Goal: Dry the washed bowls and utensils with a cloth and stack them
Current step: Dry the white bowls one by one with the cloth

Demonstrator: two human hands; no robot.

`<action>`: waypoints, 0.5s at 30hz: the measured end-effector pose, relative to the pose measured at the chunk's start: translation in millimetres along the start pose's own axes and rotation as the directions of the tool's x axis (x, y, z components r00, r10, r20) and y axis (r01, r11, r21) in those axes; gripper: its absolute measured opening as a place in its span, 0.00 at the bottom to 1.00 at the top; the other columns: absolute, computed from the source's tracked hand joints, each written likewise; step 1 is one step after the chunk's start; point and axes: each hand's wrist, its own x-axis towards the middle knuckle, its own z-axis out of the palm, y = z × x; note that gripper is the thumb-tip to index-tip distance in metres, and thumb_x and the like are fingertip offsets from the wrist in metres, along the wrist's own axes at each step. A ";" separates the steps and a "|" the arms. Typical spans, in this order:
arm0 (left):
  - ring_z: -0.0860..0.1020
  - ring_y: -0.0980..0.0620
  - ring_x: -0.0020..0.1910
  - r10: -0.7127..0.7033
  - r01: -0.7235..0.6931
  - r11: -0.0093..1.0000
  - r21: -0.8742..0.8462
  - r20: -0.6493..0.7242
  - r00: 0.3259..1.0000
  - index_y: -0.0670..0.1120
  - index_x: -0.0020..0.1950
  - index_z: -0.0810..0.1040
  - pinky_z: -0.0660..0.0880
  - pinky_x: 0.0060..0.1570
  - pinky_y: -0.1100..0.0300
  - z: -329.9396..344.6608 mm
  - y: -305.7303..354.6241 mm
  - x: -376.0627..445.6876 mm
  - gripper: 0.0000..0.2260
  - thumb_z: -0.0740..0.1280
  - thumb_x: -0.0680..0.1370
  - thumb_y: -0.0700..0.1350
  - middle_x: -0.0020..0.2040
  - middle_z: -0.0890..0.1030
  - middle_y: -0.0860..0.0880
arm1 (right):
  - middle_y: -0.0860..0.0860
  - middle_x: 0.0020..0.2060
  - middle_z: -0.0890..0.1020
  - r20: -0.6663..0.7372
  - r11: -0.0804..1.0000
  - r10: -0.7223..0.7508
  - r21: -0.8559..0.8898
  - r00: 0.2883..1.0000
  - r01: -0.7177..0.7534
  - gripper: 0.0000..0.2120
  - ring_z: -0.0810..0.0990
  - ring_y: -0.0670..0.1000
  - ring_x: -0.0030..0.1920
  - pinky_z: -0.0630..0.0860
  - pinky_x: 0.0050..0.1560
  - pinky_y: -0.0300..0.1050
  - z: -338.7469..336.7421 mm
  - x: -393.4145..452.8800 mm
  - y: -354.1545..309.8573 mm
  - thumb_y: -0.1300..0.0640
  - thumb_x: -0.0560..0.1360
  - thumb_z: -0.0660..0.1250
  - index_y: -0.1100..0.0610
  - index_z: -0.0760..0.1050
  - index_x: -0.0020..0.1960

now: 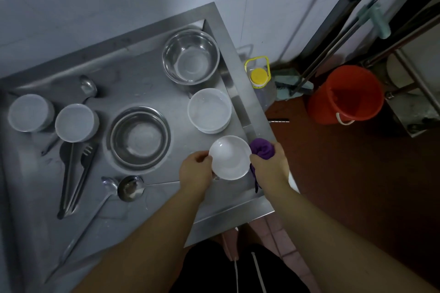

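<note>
Right of centre in the frame, the left hand (196, 169) is gripping the rim of a small white bowl (230, 157) above the steel counter (133, 78). The right hand (270, 164) is clutching a bunched purple cloth (263, 148) against the bowl's opposite edge. A stack of white bowls (209, 110) is sitting just above it in the frame.

both your bare forearms reaching forward, your left hand (196, 169) curled, fingers pinching something, your right hand (270, 165) fisted tight around something

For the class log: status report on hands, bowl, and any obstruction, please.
Left hand grips white bowl rim. Right hand holds purple cloth beside it. Nothing in the way.
</note>
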 end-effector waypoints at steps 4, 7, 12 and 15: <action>0.84 0.51 0.44 -0.002 0.004 0.999 0.044 -0.034 0.999 0.55 0.52 0.83 0.84 0.43 0.53 -6.7 6.7 -6.2 0.04 0.70 0.80 0.47 0.45 0.84 0.57 | 0.43 0.39 0.81 0.005 0.998 -0.034 -0.050 0.999 0.034 0.17 0.81 0.47 0.37 0.79 0.33 0.46 -9.1 0.0 -4.1 0.56 0.70 0.76 0.40 0.73 0.51; 0.84 0.44 0.51 0.003 0.000 0.999 0.053 -0.056 0.998 0.55 0.54 0.80 0.84 0.54 0.45 -20.0 10.0 -16.7 0.05 0.70 0.79 0.47 0.50 0.83 0.52 | 0.41 0.43 0.79 0.011 0.985 -0.124 -0.123 0.992 0.125 0.20 0.78 0.43 0.40 0.71 0.33 0.39 -23.6 -6.2 -10.2 0.52 0.72 0.77 0.40 0.71 0.58; 0.83 0.46 0.54 0.057 -0.050 0.994 0.099 -0.074 0.996 0.51 0.59 0.83 0.82 0.59 0.44 -50.5 14.2 -51.7 0.09 0.70 0.80 0.48 0.53 0.84 0.51 | 0.45 0.43 0.80 0.086 0.922 -0.309 -0.216 0.947 0.320 0.14 0.78 0.47 0.40 0.72 0.37 0.44 -41.3 -23.9 -24.9 0.52 0.72 0.76 0.43 0.74 0.52; 0.83 0.46 0.55 0.114 -0.093 0.953 0.287 -0.057 0.992 0.51 0.60 0.82 0.81 0.61 0.46 -69.6 13.8 -72.9 0.10 0.69 0.80 0.51 0.55 0.84 0.50 | 0.48 0.45 0.80 0.181 0.859 -0.409 -0.252 0.894 0.444 0.16 0.78 0.53 0.43 0.71 0.42 0.48 -37.6 -39.2 -38.9 0.56 0.70 0.75 0.45 0.75 0.54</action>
